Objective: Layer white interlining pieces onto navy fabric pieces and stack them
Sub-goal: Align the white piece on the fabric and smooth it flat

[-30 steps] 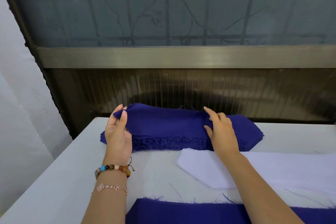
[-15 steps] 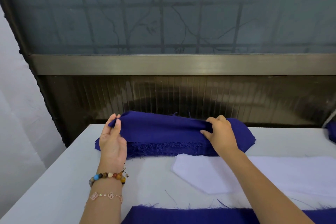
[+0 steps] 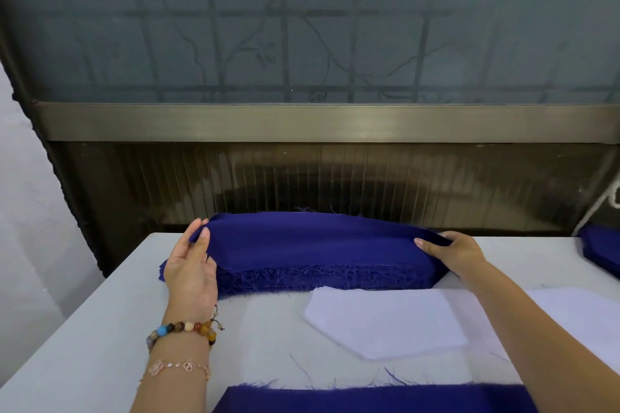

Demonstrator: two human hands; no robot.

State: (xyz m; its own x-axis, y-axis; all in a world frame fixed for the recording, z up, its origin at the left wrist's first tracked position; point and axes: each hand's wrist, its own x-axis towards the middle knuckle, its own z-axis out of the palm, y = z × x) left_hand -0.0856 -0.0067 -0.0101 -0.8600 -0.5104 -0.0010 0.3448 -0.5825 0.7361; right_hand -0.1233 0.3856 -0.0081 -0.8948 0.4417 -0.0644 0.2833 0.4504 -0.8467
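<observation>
A thick pile of navy fabric pieces point(image 3: 328, 278) with frayed edges lies at the far side of the white table point(image 3: 84, 355). Its top navy piece point(image 3: 302, 241) is lifted off the pile, stretched between both hands. My left hand point(image 3: 191, 265) pinches the piece's left end between thumb and fingers. My right hand point(image 3: 453, 250) grips its right end. White interlining pieces point(image 3: 385, 322) lie flat in front of the pile, under my right forearm. Another navy piece point(image 3: 369, 399) lies at the table's near edge.
More navy fabric point(image 3: 600, 251) sits at the far right edge of the table. Behind the table stands a dark ribbed panel with a metal rail point(image 3: 318, 122) and a frosted window above. The table's left edge drops off near a white wall.
My right hand slid right along the top navy piece to its right end. The piece is now raised and stretched wider between both hands.
</observation>
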